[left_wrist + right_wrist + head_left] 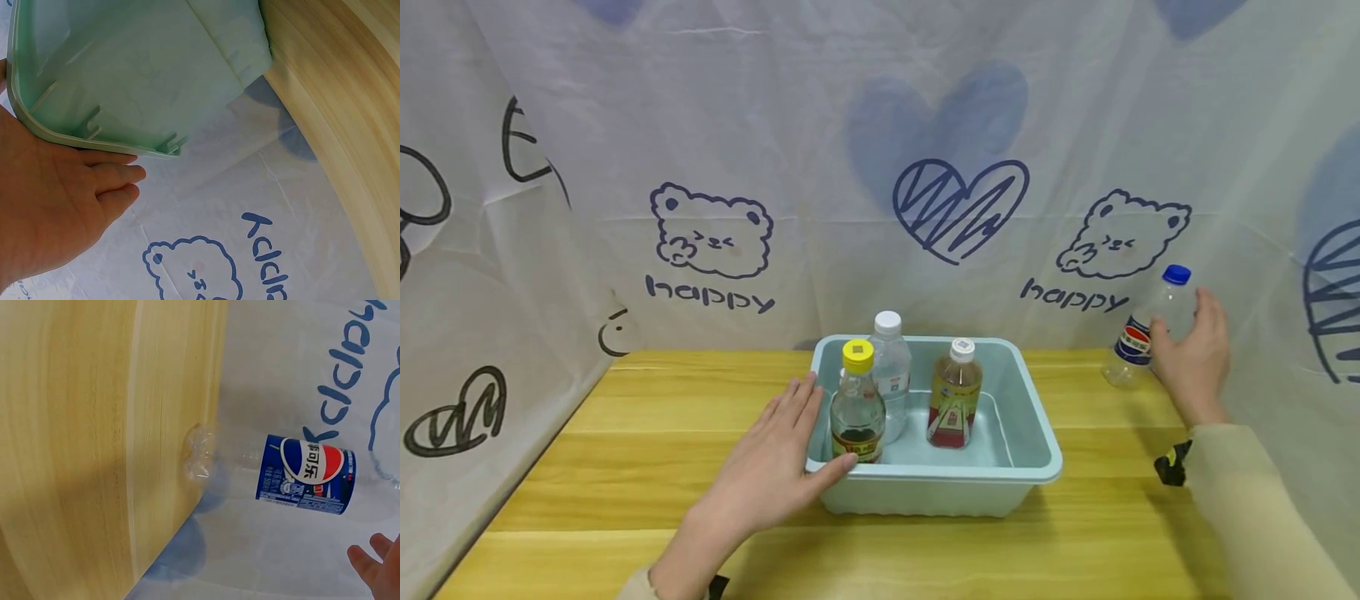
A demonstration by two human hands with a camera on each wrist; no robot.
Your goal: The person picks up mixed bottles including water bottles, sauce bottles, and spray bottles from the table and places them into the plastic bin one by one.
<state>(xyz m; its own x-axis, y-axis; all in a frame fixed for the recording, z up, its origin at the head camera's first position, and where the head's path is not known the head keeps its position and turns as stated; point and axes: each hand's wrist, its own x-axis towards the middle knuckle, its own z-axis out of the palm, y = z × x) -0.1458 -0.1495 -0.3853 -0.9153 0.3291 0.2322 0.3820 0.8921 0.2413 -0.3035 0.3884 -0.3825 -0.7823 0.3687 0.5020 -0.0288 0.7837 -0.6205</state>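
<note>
A light-green plastic bin (940, 492) stands on the wooden table. My left hand (775, 467) lies along its left side with straight fingers, the thumb over the front corner of the rim; the left wrist view shows those fingers (112, 178) flat against the outer wall. At the table's back right stands a clear Pepsi bottle (1133, 342) with a blue cap and blue label. Beside it is my right hand (1197, 358), thumb and fingers spread apart, the thumb overlapping the label's edge. In the right wrist view, fingertips (365, 565) show a gap from the bottle.
Inside the bin are a yellow-capped bottle (857, 412) with dark liquid, a clear white-capped bottle (891, 375) and a bottle with a red and yellow label (955, 400). A printed cloth (820, 275) hangs behind the table (625, 467).
</note>
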